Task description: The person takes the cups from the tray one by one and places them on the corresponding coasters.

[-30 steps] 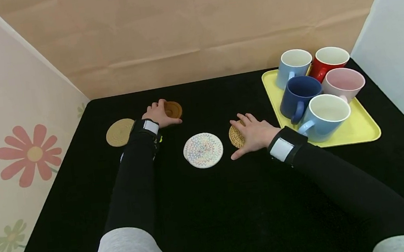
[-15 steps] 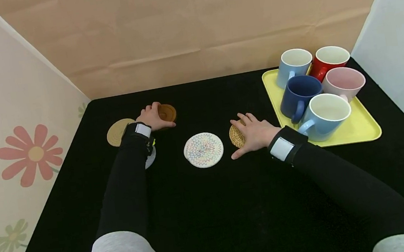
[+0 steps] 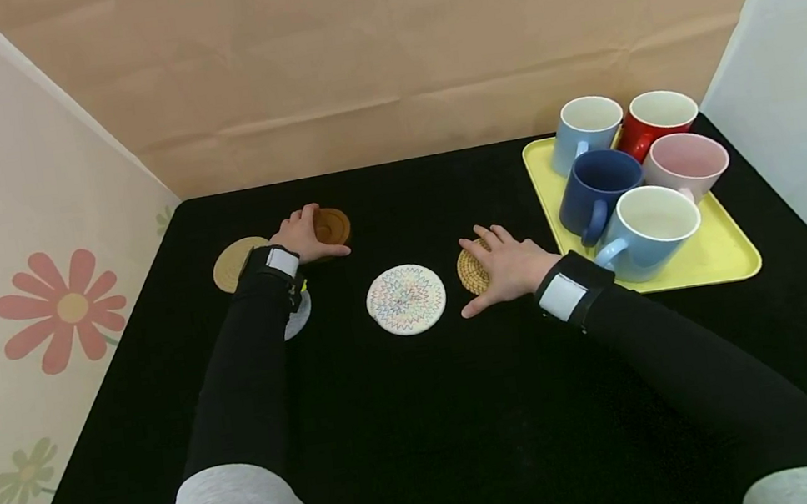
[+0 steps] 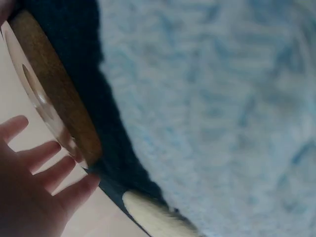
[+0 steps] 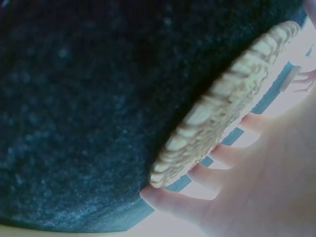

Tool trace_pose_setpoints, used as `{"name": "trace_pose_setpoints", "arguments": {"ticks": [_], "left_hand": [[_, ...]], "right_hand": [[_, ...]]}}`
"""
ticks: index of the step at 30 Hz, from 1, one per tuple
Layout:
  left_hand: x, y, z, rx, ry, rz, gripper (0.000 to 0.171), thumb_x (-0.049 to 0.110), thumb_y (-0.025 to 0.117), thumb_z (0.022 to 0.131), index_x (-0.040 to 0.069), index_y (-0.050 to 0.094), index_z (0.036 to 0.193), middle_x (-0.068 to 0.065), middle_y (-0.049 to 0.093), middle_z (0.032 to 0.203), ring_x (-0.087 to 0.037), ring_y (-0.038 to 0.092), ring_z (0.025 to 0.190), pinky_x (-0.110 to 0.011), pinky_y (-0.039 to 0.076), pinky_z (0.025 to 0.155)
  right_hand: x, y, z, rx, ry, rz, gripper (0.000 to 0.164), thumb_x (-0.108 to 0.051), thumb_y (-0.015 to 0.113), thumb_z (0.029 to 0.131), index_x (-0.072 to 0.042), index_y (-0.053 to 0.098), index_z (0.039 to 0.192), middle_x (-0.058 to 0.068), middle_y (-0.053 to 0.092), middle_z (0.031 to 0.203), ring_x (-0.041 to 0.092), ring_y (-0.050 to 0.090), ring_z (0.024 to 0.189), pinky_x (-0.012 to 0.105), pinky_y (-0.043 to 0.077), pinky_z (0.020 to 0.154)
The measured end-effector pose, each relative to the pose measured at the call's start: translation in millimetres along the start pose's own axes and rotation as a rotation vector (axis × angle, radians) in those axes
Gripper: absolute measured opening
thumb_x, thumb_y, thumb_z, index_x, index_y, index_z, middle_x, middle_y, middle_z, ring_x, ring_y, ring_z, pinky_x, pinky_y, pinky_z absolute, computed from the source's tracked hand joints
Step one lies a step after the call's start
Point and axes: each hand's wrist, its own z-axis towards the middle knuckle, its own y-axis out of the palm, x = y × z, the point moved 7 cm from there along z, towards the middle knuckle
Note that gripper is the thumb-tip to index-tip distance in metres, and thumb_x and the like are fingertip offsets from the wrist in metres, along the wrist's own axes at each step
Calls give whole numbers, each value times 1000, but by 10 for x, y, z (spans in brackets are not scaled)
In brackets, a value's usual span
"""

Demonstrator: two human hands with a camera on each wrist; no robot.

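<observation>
In the head view my left hand [image 3: 302, 237] lies along the left side of a round brown wooden coaster [image 3: 334, 226], thumb at its near edge. From the left wrist, its fingers look straight and spread at the rim of that wooden coaster [image 4: 74, 103]. My right hand [image 3: 511, 268] is spread over a round woven coaster [image 3: 470, 274] and covers its right part. Close up in the right wrist view, extended fingertips reach along the edge of the woven coaster [image 5: 222, 108]. Between the hands lies a white coaster [image 3: 406, 300] with a colored zigzag pattern.
A straw-colored round coaster [image 3: 233, 266] lies at the left. A whitish disc [image 3: 302, 318] is partly hidden beneath the left wrist. On the right, a yellow tray [image 3: 733, 258] bears several mugs, including a dark blue one [image 3: 596, 195]. Walls stand behind and at both sides.
My left hand has slid a little left, and the wooden coaster has moved left with it. The whitish disc near that wrist has come into view. The right hand stays in place.
</observation>
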Motion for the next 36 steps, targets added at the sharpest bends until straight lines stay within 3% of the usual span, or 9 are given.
{"name": "trace_pose_setpoints", "arguments": {"ticks": [5, 9, 16, 21, 29, 36], "left_hand": [[182, -73, -122, 40, 82, 25, 101, 60, 68, 81, 10, 19, 153, -23, 17, 156, -41, 17, 142, -58, 30, 106], [425, -69, -280, 7, 175, 40, 96, 63, 60, 86, 12, 17, 155, -21, 12, 158, -39, 13, 144, -58, 25, 109], [765, 127, -565, -66, 367, 65, 93, 66, 55, 87, 13, 19, 155, -19, 12, 159, -37, 16, 144, -54, 26, 110], [986, 311, -756, -113, 462, 93, 94, 68, 55, 86, 14, 21, 155, -14, 13, 160, -34, 19, 144, -51, 25, 111], [1298, 510, -946, -164, 519, 185, 107, 75, 62, 76, 19, 18, 156, -13, 14, 160, -35, 21, 143, -53, 28, 109], [1388, 581, -997, -211, 533, 210, 114, 73, 69, 71, 21, 14, 156, -12, 14, 160, -35, 20, 143, -55, 28, 109]], "right_hand": [[-29, -8, -6, 2, -5, 7, 117, -71, 68, 73, -8, 16, 156, 24, 5, 159, 48, 6, 142, 71, 25, 101], [-34, -16, -28, 2, 1, 13, 116, -70, 69, 73, -7, 16, 156, 24, 5, 159, 48, 6, 142, 71, 25, 101], [-16, -20, -43, -3, 1, 23, 115, -69, 69, 74, -7, 16, 156, 24, 4, 159, 47, 5, 142, 71, 23, 102], [-23, -24, -44, -14, -3, 28, 116, -69, 69, 74, -6, 15, 155, 24, 3, 159, 48, 4, 142, 72, 22, 101], [-4, -8, -21, -11, -5, 22, 115, -70, 67, 75, -6, 16, 155, 25, 4, 159, 49, 5, 141, 72, 23, 101], [-10, -11, -23, 0, -13, 16, 115, -70, 67, 74, -6, 16, 155, 25, 4, 159, 49, 6, 141, 73, 23, 100]]}}
